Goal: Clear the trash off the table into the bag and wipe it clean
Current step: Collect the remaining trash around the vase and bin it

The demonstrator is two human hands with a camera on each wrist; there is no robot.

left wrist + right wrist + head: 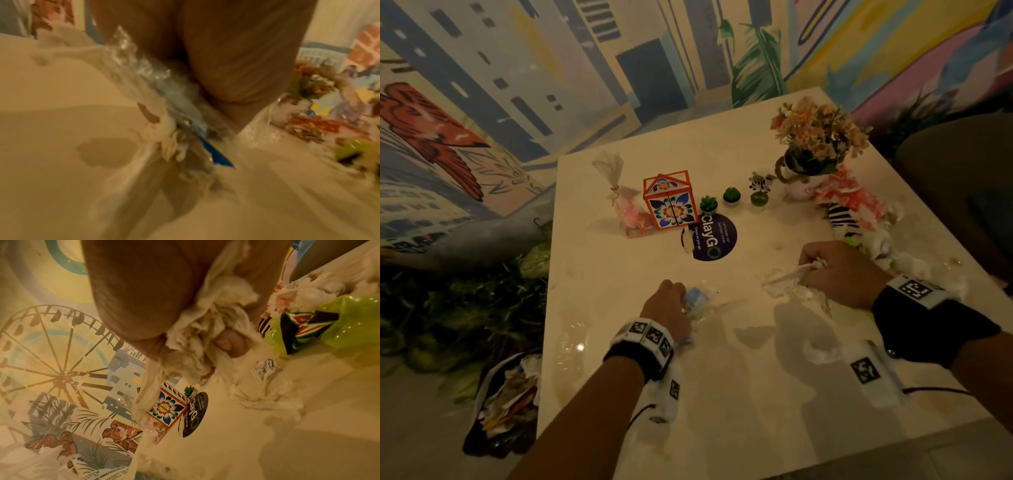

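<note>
At the near middle of the white table (722, 404), my left hand (666, 306) grips a crumpled clear plastic wrapper with a blue label (697, 298). The left wrist view shows the same wrapper (164, 91) squeezed under the palm (226, 56). Further right, my right hand (839, 274) clutches a wad of white tissue (816, 265). In the right wrist view that tissue (205, 337) bulges between curled fingers (139, 296). More torn tissue (791, 287) lies under that hand. An open dark trash bag (506, 404), holding paper scraps, sits on the floor at the table's left edge.
A trash pile lies at the right edge: tissues (308, 293), a green bottle (339, 324), red-and-white paper (852, 198). A clear plastic piece (571, 346) lies near left. A floral box (670, 202), candy bag (628, 214), small cactus pots (731, 196) and a flower pot (804, 185) line the back.
</note>
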